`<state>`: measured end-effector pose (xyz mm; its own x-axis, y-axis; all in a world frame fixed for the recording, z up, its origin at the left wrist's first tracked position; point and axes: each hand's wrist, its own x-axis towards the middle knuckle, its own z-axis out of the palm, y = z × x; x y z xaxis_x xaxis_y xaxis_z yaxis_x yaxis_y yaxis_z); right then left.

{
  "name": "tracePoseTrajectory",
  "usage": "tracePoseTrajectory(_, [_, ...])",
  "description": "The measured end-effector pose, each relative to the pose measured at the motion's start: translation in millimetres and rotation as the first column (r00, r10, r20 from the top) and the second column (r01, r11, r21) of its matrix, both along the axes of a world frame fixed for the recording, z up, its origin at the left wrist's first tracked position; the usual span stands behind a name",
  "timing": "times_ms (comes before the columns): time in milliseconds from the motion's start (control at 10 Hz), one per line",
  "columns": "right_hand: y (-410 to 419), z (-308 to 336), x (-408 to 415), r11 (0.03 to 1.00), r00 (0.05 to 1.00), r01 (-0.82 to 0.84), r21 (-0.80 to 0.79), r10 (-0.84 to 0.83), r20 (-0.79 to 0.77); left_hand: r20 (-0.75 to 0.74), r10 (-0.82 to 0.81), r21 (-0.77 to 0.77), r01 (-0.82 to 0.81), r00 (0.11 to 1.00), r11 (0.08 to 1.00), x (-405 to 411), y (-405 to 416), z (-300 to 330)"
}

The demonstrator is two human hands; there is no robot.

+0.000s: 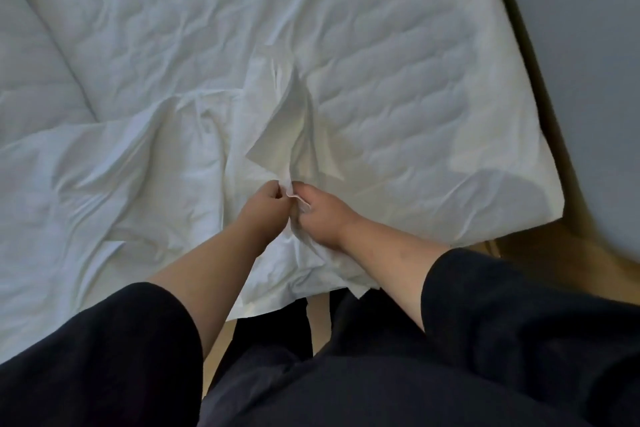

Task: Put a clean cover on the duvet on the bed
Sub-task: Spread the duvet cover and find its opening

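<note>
A raised fold of the white duvet cover [291, 121] is pinched, apparently at its edge, by the left hand [268, 199] and right hand [322, 215] over the bed [433, 87].

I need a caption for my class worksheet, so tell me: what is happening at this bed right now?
A person stands at the foot of the bed, both hands meeting over white fabric. The left hand and right hand each pinch the same raised fold of the white cover with curled fingers. The rest of the cover lies crumpled on the quilted surface, not yet spread out.
</note>
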<state>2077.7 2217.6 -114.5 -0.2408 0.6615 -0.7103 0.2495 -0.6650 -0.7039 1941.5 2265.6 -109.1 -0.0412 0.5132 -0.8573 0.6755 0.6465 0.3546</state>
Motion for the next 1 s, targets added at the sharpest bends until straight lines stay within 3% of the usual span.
tracePoseTrajectory(100, [5,0,7,0.997,0.994,-0.053,-0.061,0.058,0.090,0.031,-0.014,-0.008,0.015,0.999,1.000,-14,5,6])
tracePoseTrajectory(200, [11,-16,30,0.996,0.959,0.023,-0.088,0.003,0.284,0.045,0.005,-0.005,-0.005,0.999,1.000,-26,4,3])
tracePoseTrajectory(300, [4,-39,69,0.976,0.848,0.191,-0.104,-0.111,0.518,-0.003,0.023,-0.023,-0.023,1.000,0.999,-49,-6,-9])
tracePoseTrajectory(400, [-9,-55,113,0.911,0.684,0.386,-0.146,-0.177,0.708,-0.103,-0.061,-0.085,0.052,0.993,0.995,-84,-24,-20])
tracePoseTrajectory(500, [-12,-62,122,0.842,0.701,0.487,-0.233,-0.218,0.679,-0.173,-0.105,-0.142,0.080,0.979,0.987,-118,-43,-36])
tracePoseTrajectory(600, [-22,-62,112,0.941,0.759,0.169,-0.295,0.066,0.647,-0.208,-0.153,-0.153,0.123,0.966,0.980,-139,-62,-44])
tracePoseTrajectory(700, [-25,-48,126,0.977,0.625,0.014,-0.212,0.157,0.764,-0.193,-0.201,-0.157,0.172,0.960,0.973,-144,-74,-44])
tracePoseTrajectory(800, [-10,-21,176,0.992,0.487,-0.083,-0.096,0.124,0.864,-0.157,-0.268,-0.165,0.243,0.950,0.956,-141,-79,-35])
tracePoseTrajectory(900, [17,-4,233,0.991,0.376,-0.094,-0.095,0.123,0.918,-0.138,-0.339,-0.156,0.318,0.930,0.935,-145,-86,-23])
tracePoseTrajectory(1000, [34,5,257,0.992,0.327,-0.087,-0.086,0.111,0.939,-0.172,-0.349,-0.161,0.323,0.921,0.933,-156,-98,-12])
